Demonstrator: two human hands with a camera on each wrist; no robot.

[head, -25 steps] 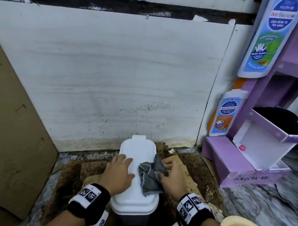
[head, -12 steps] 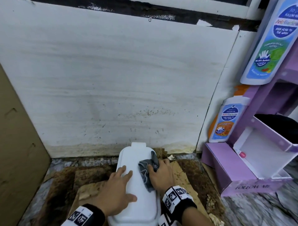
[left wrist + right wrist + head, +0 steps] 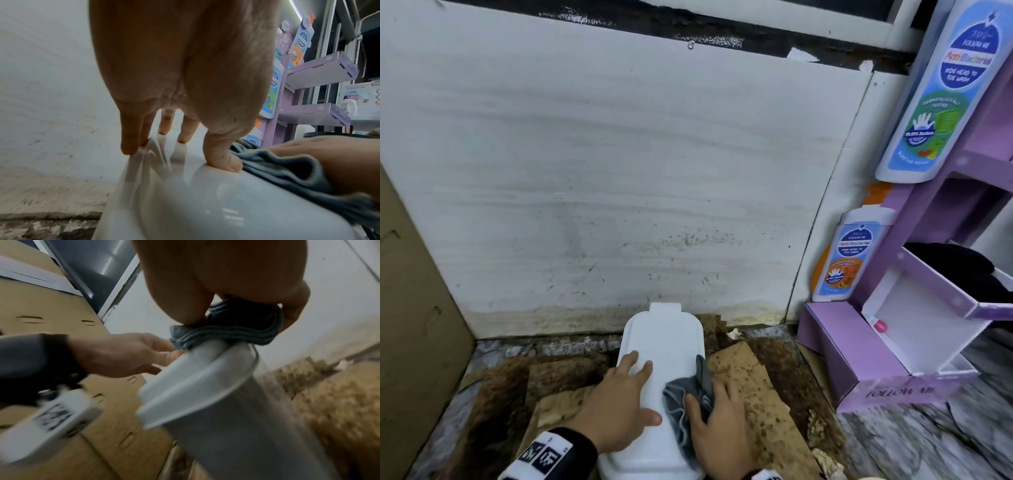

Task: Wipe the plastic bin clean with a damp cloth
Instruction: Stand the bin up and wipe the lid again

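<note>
A plastic bin with a white lid (image 3: 664, 342) and grey body (image 3: 236, 443) stands on the floor by the wall. My left hand (image 3: 619, 407) lies spread on the lid's left side, fingers straight, thumb pressing the top (image 3: 224, 162). My right hand (image 3: 717, 421) holds a grey cloth (image 3: 688, 397) against the lid's right edge; the right wrist view shows thumb and fingers pinching the cloth (image 3: 230, 327) over the rim. The cloth (image 3: 287, 170) lies bunched beside the left thumb.
Stained cardboard sheets (image 3: 750, 383) lie on the floor around the bin. A white tiled wall (image 3: 619, 171) stands close behind. A cardboard box (image 3: 410, 325) is at the left. A purple display stand (image 3: 876, 359) with bottle-shaped cutouts (image 3: 849, 257) stands at the right.
My right hand has drawn the cloth back along the lid's right side, from the far end toward me. The left hand stays flat on the lid.
</note>
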